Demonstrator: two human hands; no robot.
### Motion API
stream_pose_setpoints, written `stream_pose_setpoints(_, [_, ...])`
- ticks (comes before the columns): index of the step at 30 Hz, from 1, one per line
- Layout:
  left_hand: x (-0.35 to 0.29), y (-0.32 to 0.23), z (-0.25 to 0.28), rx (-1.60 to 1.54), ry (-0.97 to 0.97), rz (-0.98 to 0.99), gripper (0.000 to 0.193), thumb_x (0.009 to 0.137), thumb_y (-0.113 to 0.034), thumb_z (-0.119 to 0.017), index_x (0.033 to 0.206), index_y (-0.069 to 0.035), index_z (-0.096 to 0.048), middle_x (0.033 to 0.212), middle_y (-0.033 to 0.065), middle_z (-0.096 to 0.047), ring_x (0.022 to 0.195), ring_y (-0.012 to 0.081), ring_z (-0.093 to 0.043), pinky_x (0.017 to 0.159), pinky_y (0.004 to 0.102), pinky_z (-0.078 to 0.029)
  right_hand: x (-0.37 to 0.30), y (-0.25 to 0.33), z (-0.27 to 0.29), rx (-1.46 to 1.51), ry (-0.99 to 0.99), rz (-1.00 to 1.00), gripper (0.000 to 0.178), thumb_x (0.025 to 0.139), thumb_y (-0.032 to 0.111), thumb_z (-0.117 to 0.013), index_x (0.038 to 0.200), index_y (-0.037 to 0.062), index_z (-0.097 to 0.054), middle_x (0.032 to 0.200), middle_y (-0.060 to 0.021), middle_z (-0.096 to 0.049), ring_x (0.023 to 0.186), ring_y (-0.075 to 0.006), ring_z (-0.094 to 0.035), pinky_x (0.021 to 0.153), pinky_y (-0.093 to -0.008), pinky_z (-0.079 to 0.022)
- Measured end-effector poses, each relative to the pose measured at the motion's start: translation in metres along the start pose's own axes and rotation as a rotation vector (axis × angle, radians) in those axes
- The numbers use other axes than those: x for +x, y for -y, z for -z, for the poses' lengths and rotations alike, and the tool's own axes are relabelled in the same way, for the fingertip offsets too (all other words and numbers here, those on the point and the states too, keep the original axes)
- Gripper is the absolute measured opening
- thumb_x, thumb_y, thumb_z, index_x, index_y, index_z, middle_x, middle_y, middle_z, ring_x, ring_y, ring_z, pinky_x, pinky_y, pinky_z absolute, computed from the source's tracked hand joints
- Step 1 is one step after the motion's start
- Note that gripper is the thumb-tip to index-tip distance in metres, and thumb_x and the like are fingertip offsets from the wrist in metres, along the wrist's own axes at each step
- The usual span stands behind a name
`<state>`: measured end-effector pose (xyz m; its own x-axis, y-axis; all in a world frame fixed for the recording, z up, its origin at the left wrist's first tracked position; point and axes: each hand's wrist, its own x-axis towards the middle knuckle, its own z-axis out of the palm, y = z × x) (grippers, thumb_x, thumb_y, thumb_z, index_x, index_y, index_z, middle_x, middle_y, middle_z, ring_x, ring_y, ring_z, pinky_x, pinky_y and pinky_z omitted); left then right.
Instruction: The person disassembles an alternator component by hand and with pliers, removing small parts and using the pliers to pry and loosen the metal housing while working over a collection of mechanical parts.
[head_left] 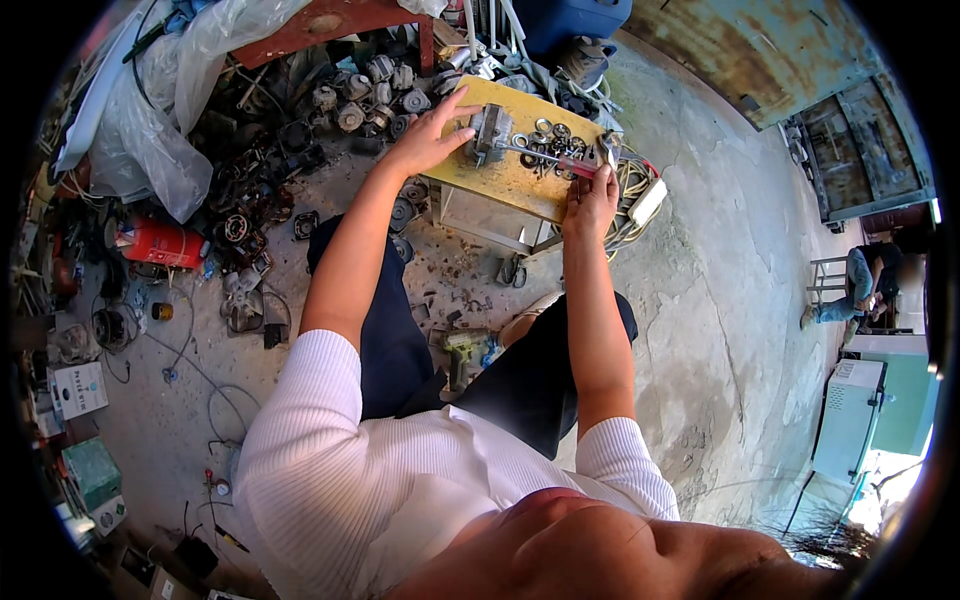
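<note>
On a low yellow-topped bench (540, 200) stands a grey metal housing (490, 135), perhaps a motor part. My right hand (592, 203) closes round the red handle of a screwdriver (578, 168). Its shaft points left, and the tip meets the side of the housing. My left hand (428, 142) is at the bench's left edge, fingers spread, thumb close to the housing; whether it touches cannot be made out. Several bearings and rings (548, 140) lie between the housing and my right hand. A shiny metal piece (608, 148) sits at the bench's right corner.
A green cordless drill (459, 358) lies between my legs. Greasy motor parts (365, 100) heap up left of the bench. A white power strip (648, 202) with coiled cable hangs at its right. A red canister (165, 245) lies left; a person (865, 280) sits far right.
</note>
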<state>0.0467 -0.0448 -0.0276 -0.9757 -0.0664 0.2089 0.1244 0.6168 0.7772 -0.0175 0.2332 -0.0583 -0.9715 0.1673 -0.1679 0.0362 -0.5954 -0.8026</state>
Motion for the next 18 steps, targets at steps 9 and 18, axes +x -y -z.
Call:
stream_pose_setpoints(9, [-0.004, -0.007, 0.002, 0.0, -0.011, -0.039, 0.086, 0.089, -0.024, -0.071, 0.158, -0.02, -0.019, 0.144, 0.0016, -0.055, 0.139, 0.027, -0.045, 0.115, 0.0436, -0.033, -0.012, 0.009, -0.006, 0.002, 0.03, 0.001, 0.033, 0.103, 0.025, -0.055, 0.132, 0.0107, -0.05, 0.117, -0.0031, -0.062, 0.099, -0.0146, -0.063, 0.082, -0.0289, -0.051])
stream_pose_setpoints(18, [0.001, 0.001, 0.0, -0.088, -0.007, -0.045, 0.084, 0.092, -0.041, -0.067, 0.157, -0.016, -0.021, 0.144, -0.0024, -0.056, 0.138, 0.0266, -0.045, 0.116, 0.0431, -0.025, 0.0, -0.001, 0.007, 0.11, 0.037, -0.031, 0.03, 0.103, 0.021, -0.054, 0.13, 0.0078, -0.053, 0.111, -0.0024, -0.062, 0.093, -0.0118, -0.062, 0.08, -0.0283, -0.053])
